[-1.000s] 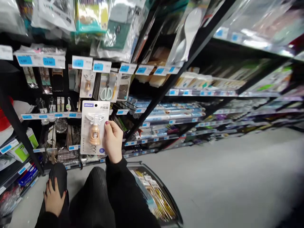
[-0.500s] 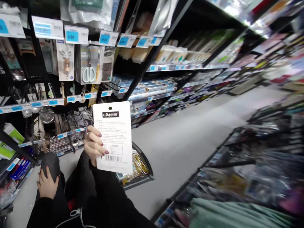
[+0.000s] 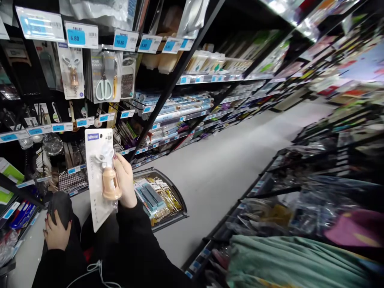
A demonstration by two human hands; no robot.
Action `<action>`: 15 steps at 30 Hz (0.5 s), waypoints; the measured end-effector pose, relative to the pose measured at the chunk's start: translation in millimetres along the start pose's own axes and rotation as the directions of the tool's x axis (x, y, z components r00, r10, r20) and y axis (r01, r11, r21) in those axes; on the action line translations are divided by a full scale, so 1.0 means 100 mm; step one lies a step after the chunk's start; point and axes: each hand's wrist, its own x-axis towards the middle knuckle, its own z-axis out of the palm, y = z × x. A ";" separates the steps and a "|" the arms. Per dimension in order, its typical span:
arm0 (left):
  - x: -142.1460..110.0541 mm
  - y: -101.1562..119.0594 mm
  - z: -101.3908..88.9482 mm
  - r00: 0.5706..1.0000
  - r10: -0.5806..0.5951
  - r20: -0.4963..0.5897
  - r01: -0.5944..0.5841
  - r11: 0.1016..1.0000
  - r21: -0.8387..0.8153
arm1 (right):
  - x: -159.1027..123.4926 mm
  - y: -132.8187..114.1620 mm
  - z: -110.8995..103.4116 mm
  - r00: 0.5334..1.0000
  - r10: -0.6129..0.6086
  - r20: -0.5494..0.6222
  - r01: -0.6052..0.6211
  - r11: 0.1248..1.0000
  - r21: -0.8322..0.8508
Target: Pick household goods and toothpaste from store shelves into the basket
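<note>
My right hand (image 3: 125, 180) grips a carded corkscrew (image 3: 111, 182) by its right edge, in front of the shelves. The corkscrew has white wings and a copper-coloured body on a white card, its front facing me and the card tilted. My left hand (image 3: 57, 232) lies flat with spread fingers on my left knee (image 3: 61, 204) and holds nothing. A matching packaged corkscrew (image 3: 72, 72) hangs on the shelf, left of packaged scissors (image 3: 104, 86) with pale blue handles.
A dark basket (image 3: 183, 214) with packaged goods stands on the floor right of my right arm. Price tags (image 3: 81, 36) line the shelf edges at left. Grey floor (image 3: 216, 160) runs along the aisle. A green cloth (image 3: 279, 256) lies at lower right.
My right hand has turned the corkscrew card from its printed back to its front and moved it left. The view has shifted slightly, showing more of the basket. My left hand stays on the knee.
</note>
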 end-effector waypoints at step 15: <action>0.13 -0.03 -0.01 0.998 0.061 0.021 -0.060 0.997 -0.044 | 0.07 0.26 -2.83 0.839 -0.222 -0.496 -0.355 0.467 -0.810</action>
